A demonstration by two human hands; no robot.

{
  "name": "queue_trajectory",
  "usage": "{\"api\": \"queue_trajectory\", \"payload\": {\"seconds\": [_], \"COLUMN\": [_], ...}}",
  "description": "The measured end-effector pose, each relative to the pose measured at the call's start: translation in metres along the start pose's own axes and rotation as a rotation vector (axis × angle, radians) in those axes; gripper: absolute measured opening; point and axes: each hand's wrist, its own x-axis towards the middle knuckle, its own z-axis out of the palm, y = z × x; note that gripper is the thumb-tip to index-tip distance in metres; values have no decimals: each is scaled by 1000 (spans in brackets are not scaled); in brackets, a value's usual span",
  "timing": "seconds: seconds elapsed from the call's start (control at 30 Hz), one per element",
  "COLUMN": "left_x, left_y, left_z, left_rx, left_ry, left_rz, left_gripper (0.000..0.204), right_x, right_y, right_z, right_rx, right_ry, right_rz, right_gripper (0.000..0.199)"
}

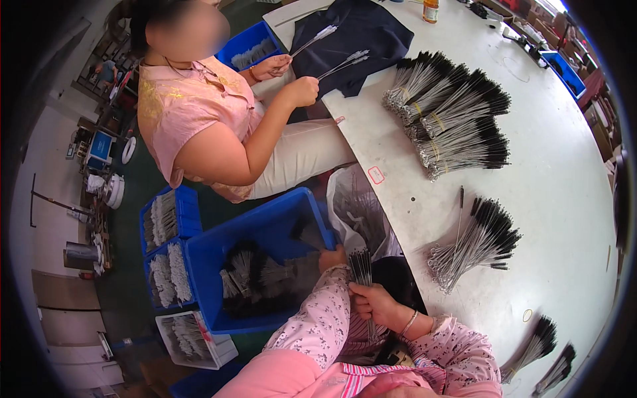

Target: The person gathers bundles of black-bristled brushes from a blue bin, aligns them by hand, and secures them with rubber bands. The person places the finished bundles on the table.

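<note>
My right hand [377,304] is closed around a bundle of thin wire brushes [361,268], held upright with the black bristle ends up. My left hand [332,257] reaches to the right edge of a large blue bin [206,265]. Just beyond it, a blurred black-tipped brush bundle [308,232] shows inside the bin; whether my left fingers grip it is unclear. More black brush bundles [245,265] lie in that bin. On the white table [398,212] to my right rests a loose pile of black-tipped brushes [474,242].
Farther back on the table, several banded brush bundles [451,109] are heaped near a dark cloth [352,40]. Two smaller bundles lie at the near right, including one bundle [534,345]. A co-worker [199,126] holds white-tipped brushes. A white bag [355,205] stands beside the table edge.
</note>
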Motion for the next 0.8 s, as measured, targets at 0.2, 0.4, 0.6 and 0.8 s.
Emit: {"api": "queue_trajectory", "payload": {"seconds": [0.2, 0.4, 0.6, 0.8], "left_x": [-1, 0, 1, -6], "left_y": [-5, 1, -3, 6], "left_z": [7, 4, 1, -5], "left_rx": [-24, -19, -45, -24], "left_ry": [-7, -14, -1, -42], "left_rz": [-31, -19, -9, -65], "left_gripper": [47, 49, 48, 50], "right_x": [-1, 0, 0, -3], "right_y": [1, 0, -2, -6], "right_z": [-1, -4, -4, -4], "right_rx": [14, -14, 29, 34], "right_ry": [18, -21, -57, -16], "right_rz": [1, -20, -33, -19], "right_gripper": [23, 22, 21, 21]}}
